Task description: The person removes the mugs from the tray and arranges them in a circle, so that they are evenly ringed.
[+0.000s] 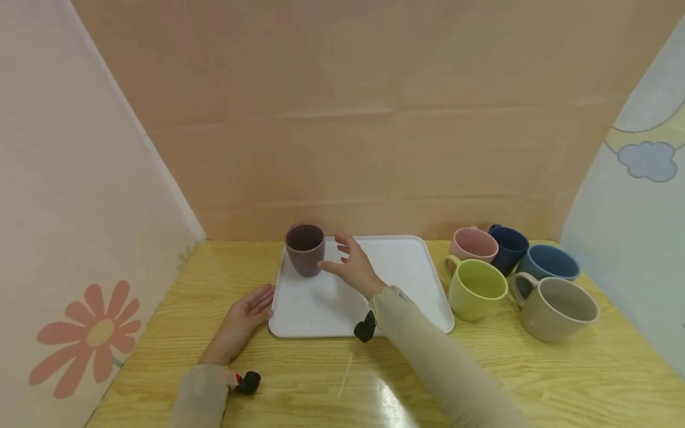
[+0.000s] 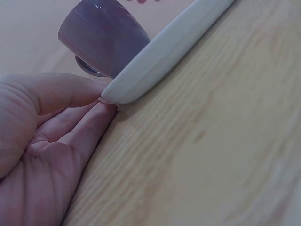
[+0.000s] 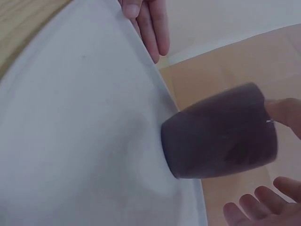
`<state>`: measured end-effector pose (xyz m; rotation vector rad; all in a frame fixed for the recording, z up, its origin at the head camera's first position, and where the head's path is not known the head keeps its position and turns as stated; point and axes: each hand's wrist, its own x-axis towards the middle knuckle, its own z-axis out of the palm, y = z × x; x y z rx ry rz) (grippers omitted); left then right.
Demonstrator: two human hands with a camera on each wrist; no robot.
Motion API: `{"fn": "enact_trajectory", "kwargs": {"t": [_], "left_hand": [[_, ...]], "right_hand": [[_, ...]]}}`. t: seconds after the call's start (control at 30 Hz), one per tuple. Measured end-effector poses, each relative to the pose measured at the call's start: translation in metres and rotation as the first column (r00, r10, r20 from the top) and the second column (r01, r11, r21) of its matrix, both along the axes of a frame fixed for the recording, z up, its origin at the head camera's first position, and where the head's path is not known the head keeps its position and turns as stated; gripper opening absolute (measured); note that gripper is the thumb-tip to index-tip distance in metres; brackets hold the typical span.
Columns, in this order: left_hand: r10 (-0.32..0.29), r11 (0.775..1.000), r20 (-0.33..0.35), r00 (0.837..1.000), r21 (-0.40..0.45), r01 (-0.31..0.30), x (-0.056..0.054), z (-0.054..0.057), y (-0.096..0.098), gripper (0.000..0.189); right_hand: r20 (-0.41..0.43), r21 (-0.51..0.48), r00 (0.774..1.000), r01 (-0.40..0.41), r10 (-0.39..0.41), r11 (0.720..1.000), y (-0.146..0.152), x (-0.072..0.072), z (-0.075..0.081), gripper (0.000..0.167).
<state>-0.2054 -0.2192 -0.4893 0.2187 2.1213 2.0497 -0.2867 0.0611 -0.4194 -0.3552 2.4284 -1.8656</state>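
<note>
A purple-brown mug (image 1: 305, 252) stands upright on the back left part of a white tray (image 1: 342, 312). My right hand (image 1: 355, 268) is just right of the mug, thumb and fingers spread apart. In the right wrist view, the thumb is by the rim of the mug (image 3: 218, 134); whether it touches cannot be told. My left hand (image 1: 243, 321) is at the tray's left edge. The left wrist view shows its thumb and fingertips pinching the corner of the tray (image 2: 150, 61); the mug's handle (image 2: 89, 66) shows beyond.
Right of the tray stand several mugs: pink (image 1: 475, 244), navy (image 1: 508, 249), blue (image 1: 551, 261), yellow-green (image 1: 473, 294) and grey-beige (image 1: 556, 312). The wooden table (image 1: 299, 386) meets an orange-tan backdrop (image 1: 374, 148) behind and patterned panels at both sides.
</note>
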Motion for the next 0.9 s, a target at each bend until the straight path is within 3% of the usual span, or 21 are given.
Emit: {"fn": "enact_trajectory", "kwargs": {"t": [0.17,0.33,0.57,0.9], "left_hand": [[-0.012,1.000,-0.026,1.000,-0.019,0.011,-0.001,0.003,0.001,0.067],[-0.013,1.000,-0.012,1.000,-0.008,0.013,0.000,0.003,0.001,0.067],[0.003,1.000,0.007,1.000,-0.005,-0.003,0.000,0.003,0.001,0.068],[-0.005,1.000,0.017,1.000,0.012,0.005,0.000,0.004,0.001,0.067]], "right_hand": [[-0.024,0.049,1.000,0.021,-0.020,0.999,-0.019,-0.008,-0.001,0.091],[-0.077,0.077,0.996,0.060,-0.055,0.995,-0.038,-0.010,-0.002,0.087],[-0.096,0.024,0.986,0.141,-0.138,0.990,-0.056,-0.012,-0.006,0.088],[-0.097,-0.043,0.974,0.201,-0.205,0.979,-0.057,-0.012,-0.012,0.085]]}}
